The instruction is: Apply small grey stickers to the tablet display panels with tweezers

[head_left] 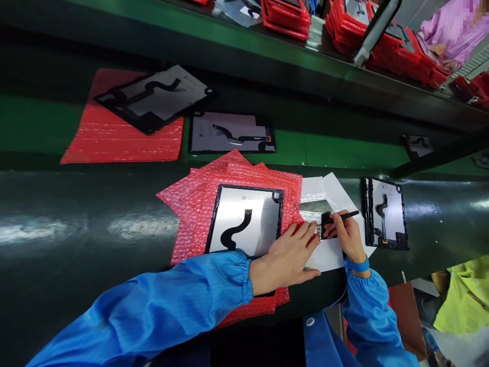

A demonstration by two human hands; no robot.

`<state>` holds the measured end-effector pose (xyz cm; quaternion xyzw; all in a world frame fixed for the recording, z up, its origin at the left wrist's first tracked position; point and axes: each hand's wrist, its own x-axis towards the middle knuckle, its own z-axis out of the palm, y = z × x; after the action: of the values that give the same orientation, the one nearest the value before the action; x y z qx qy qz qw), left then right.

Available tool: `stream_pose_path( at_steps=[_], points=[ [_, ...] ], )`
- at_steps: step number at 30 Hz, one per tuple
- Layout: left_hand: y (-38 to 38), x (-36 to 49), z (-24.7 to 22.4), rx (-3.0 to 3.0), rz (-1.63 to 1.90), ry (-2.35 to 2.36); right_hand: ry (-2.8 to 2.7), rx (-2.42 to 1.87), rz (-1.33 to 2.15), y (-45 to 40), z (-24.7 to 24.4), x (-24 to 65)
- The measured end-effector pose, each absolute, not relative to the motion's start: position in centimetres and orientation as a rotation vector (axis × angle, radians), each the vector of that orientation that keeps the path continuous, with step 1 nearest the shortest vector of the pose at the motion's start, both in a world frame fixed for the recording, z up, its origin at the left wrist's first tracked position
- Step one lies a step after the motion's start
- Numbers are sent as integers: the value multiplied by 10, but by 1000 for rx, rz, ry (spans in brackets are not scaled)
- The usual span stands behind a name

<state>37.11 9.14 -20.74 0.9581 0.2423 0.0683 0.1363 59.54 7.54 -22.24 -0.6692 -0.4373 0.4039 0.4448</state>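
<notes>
My left hand (288, 255) lies with its fingers spread over the right edge of a screen panel (252, 219) and the red bubble bags (191, 219) beneath it; its fingertips reach the white papers (328, 255). A black pen (349, 215) is held in my right hand (346, 234), above a small dark piece on those papers. The panel shows a silvery back with a curved black flex cable. Blue sleeves cover both my arms.
Behind are a flat panel (233, 133) and a tilted panel (153, 99) on red bags (126, 140). More panels (387, 214) stand to the right. A shelf (229, 43) above bears red-bagged stacks (286, 18). A person in pink (454, 30) is at the upper right.
</notes>
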Motion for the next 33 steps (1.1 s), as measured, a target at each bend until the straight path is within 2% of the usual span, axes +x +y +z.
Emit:
stream_pose_path(
  at_steps=[10, 13, 17, 24, 33],
  points=[
    [95, 372, -198, 2797, 318, 713, -917, -1383, 967, 79, -217, 599],
    [76, 353, -180, 2832, 426, 703, -885, -1286, 946, 82, -209, 578],
    [53, 313, -162, 2763, 448, 757, -876, -1275, 1091, 85, -208, 528],
    [70, 277, -182, 2757, 490, 1085, -917, -1265, 1225, 94, -217, 481],
    [74, 283, -184, 2784, 399, 1146, -915, -1242, 1259, 94, -221, 484]
  ],
)
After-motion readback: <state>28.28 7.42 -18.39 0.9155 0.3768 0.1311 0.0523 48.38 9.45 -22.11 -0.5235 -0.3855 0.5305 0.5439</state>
